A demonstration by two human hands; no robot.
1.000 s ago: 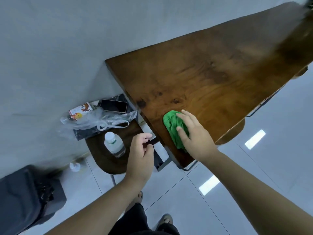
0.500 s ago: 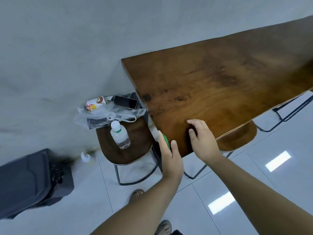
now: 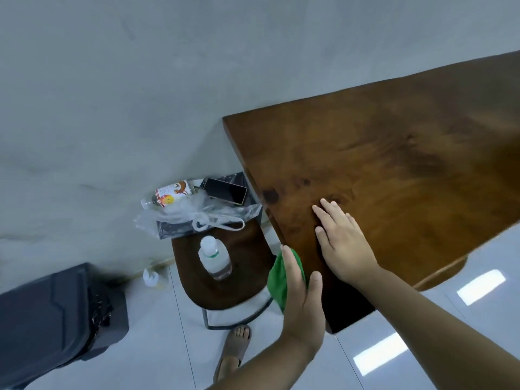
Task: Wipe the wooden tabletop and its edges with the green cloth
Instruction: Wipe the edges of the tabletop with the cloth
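Observation:
The dark wooden tabletop (image 3: 394, 170) runs from the centre to the upper right, its short left edge facing a stool. My left hand (image 3: 302, 299) presses the green cloth (image 3: 277, 280) against that left edge near the front corner, fingers extended over the cloth. Only part of the cloth shows beyond the palm. My right hand (image 3: 342, 240) lies flat on the tabletop near the same corner, fingers spread, holding nothing.
A dark wooden stool (image 3: 247, 277) stands left of the table, carrying a water bottle (image 3: 213, 257), a clear plastic bag (image 3: 197, 218), a phone (image 3: 225, 190) and a labelled bottle (image 3: 168, 194). A dark bin (image 3: 56, 316) sits at lower left. My sandalled foot (image 3: 233, 350) is on the white tiles.
The green cloth passed from under my right hand on the tabletop to my left hand at the table's left edge. My right hand now rests bare on the wood.

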